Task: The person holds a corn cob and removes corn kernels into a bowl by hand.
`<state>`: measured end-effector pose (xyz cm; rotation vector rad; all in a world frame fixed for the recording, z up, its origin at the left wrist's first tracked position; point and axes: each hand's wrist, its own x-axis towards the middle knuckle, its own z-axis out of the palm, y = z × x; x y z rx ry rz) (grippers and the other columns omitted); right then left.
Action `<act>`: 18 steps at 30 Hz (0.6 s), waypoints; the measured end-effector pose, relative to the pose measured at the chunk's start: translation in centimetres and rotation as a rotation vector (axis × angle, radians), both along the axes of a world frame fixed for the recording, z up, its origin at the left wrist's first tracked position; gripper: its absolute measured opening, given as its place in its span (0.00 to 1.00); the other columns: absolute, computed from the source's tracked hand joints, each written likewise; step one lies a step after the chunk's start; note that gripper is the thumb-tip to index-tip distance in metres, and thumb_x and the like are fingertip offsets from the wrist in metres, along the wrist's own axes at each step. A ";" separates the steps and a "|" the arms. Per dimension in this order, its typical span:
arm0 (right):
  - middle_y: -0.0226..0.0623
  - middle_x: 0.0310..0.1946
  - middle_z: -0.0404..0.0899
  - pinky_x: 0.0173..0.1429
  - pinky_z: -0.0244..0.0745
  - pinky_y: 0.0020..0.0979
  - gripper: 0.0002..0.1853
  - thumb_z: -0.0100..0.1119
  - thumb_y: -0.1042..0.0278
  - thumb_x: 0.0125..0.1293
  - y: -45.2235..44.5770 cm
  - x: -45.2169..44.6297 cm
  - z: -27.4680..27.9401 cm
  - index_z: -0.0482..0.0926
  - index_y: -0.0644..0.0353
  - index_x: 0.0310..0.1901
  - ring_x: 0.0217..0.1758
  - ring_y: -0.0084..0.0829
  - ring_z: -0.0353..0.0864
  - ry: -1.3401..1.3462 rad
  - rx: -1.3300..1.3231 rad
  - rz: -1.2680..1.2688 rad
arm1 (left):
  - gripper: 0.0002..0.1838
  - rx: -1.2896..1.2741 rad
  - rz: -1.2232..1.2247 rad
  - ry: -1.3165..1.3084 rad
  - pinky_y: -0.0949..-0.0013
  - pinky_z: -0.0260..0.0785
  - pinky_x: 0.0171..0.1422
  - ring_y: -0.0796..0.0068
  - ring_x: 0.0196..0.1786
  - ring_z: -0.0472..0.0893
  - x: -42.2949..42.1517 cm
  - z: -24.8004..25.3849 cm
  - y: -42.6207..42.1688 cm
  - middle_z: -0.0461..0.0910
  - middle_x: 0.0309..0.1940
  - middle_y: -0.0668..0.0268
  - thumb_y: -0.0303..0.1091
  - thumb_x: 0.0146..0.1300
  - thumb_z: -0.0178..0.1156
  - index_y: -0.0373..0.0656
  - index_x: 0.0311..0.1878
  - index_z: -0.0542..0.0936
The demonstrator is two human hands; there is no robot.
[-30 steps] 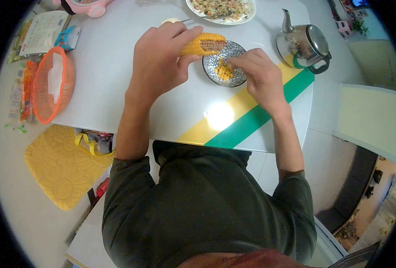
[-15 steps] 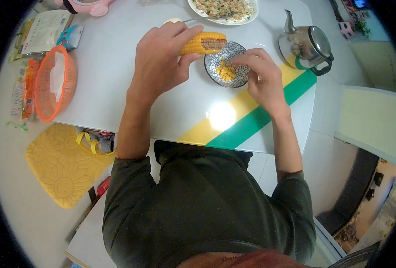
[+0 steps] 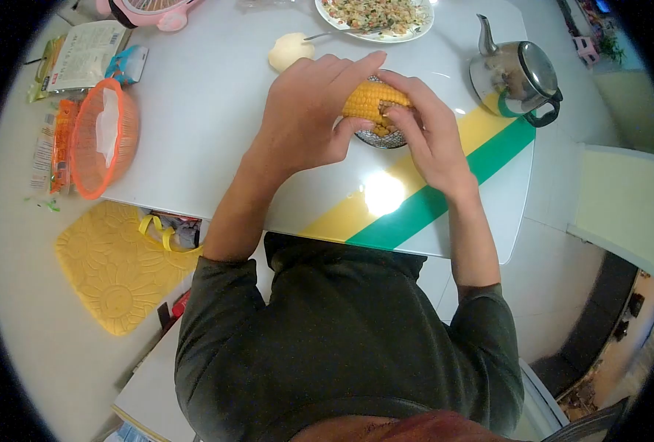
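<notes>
A partly stripped corn cob (image 3: 367, 102) is held sideways above a patterned bowl (image 3: 383, 140). My left hand (image 3: 308, 110) is closed round the cob's left end, fingers above and thumb below. At the right end, my right hand (image 3: 434, 132) grips the cob, its thumb on the stripped patch and its fingers over the top. The cob and both hands cover most of the bowl; a few yellow kernels show beneath. Behind my left hand lies a pale round item (image 3: 290, 51), with the handle end of a metal utensil beside it.
A plate of fried rice (image 3: 378, 16) is at the back. A metal teapot (image 3: 522, 74) stands right on the white table (image 3: 209, 110). An orange basket (image 3: 124, 136) and food packets (image 3: 87, 55) are at the left. A yellow cushion (image 3: 117, 272) lies below.
My left hand has carried the cob rightward over the bowl. My right hand has risen from beside the kernels and taken hold of the cob. The pale round item is more exposed.
</notes>
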<state>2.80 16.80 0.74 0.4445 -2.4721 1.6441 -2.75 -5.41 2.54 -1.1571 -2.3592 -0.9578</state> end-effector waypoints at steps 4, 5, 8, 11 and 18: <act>0.34 0.47 0.86 0.52 0.80 0.29 0.22 0.59 0.66 0.84 0.0 -0.1 -0.6 0.77 0.65 0.74 0.46 0.25 0.82 -0.102 -0.288 -0.063 | 0.44 0.158 0.159 0.216 0.55 0.78 0.61 0.53 0.55 0.85 -1.0 -0.4 0.7 0.86 0.53 0.58 0.35 0.53 0.84 0.40 0.75 0.78; 0.33 0.45 0.86 0.49 0.80 0.27 0.22 0.59 0.66 0.85 0.1 0.1 -0.1 0.77 0.66 0.74 0.44 0.22 0.81 -0.149 -0.305 -0.081 | 0.43 0.229 0.231 0.287 0.56 0.79 0.63 0.55 0.57 0.86 -1.2 -0.6 1.0 0.86 0.55 0.58 0.35 0.55 0.84 0.39 0.75 0.77; 0.31 0.42 0.85 0.40 0.77 0.22 0.23 0.58 0.65 0.85 -0.2 0.3 0.2 0.77 0.65 0.75 0.37 0.16 0.78 -0.228 -0.405 -0.107 | 0.38 0.600 0.298 -0.149 0.60 0.80 0.68 0.60 0.61 0.86 0.0 -1.2 2.6 0.85 0.61 0.57 0.32 0.64 0.80 0.36 0.74 0.75; 0.32 0.42 0.86 0.34 0.75 0.21 0.23 0.58 0.64 0.86 -0.5 0.3 -0.4 0.76 0.65 0.76 0.33 0.14 0.77 -0.226 -0.445 -0.102 | 0.37 0.922 -0.090 -0.934 0.60 0.83 0.65 0.61 0.64 0.84 -1.0 -2.8 2.0 0.83 0.62 0.54 0.33 0.69 0.77 0.32 0.75 0.70; 0.33 0.43 0.87 0.34 0.76 0.22 0.25 0.56 0.58 0.87 0.3 -0.1 0.4 0.77 0.66 0.76 0.34 0.16 0.79 -0.157 -0.370 -0.102 | 0.22 0.931 -0.178 -1.071 0.57 0.81 0.72 0.63 0.66 0.85 -1.6 -2.9 3.0 0.83 0.64 0.55 0.33 0.83 0.61 0.30 0.72 0.72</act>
